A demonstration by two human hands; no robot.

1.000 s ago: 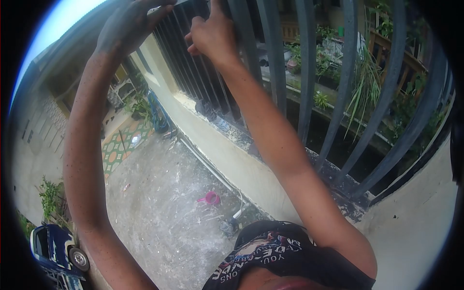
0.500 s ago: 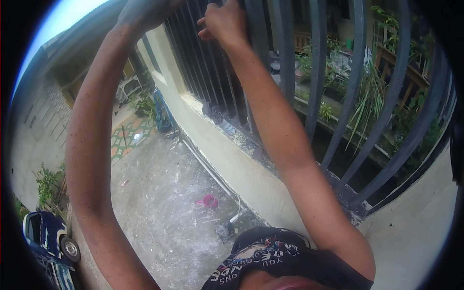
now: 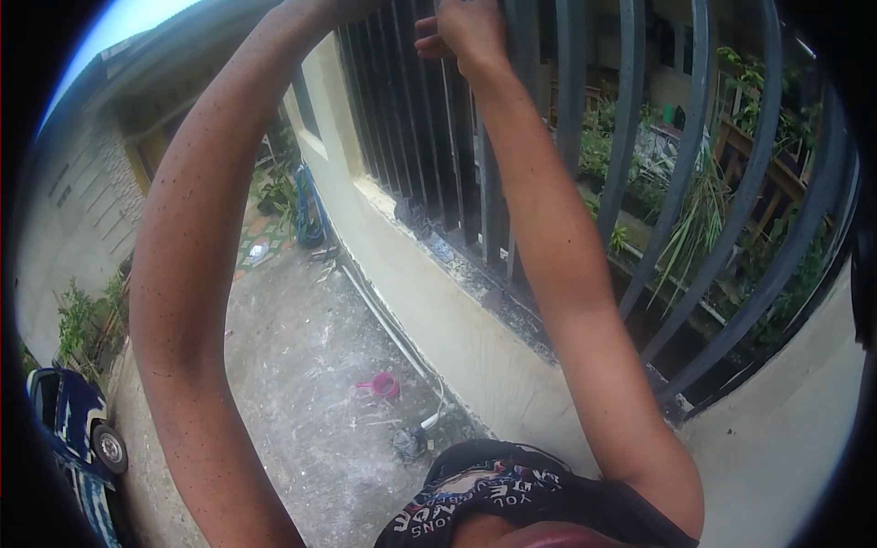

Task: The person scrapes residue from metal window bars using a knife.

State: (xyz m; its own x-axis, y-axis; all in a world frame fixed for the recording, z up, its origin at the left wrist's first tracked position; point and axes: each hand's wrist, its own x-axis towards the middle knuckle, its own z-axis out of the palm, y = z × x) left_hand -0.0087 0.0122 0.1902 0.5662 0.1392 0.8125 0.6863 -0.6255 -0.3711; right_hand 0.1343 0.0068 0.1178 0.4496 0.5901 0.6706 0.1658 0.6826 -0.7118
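Observation:
Both my arms reach up to a row of dark grey metal bars [image 3: 623,119] set on a low cream wall. My left hand [image 3: 352,7] is at the top edge in front of the bars; its fingers are cut off by the frame. A little to its right is my right hand [image 3: 470,35], close against the bars. Its lower fingers show, bent and pointing left, while the upper part of the hand is out of frame. What it holds, if anything, is hidden. Dark specks dot my left forearm.
Along the wall's foot runs a white pipe [image 3: 388,320]. A pink dipper [image 3: 384,385] and a crumpled plastic bag [image 3: 408,445] lie on the concrete floor. Grey debris [image 3: 416,219] sits on the sill. Plants [image 3: 699,219] grow behind the bars; a dark blue vehicle [image 3: 73,420] stands at left.
The view has shifted, so my hands and the bars sit farther right and slightly higher in frame. Both hands stay raised at the bars.

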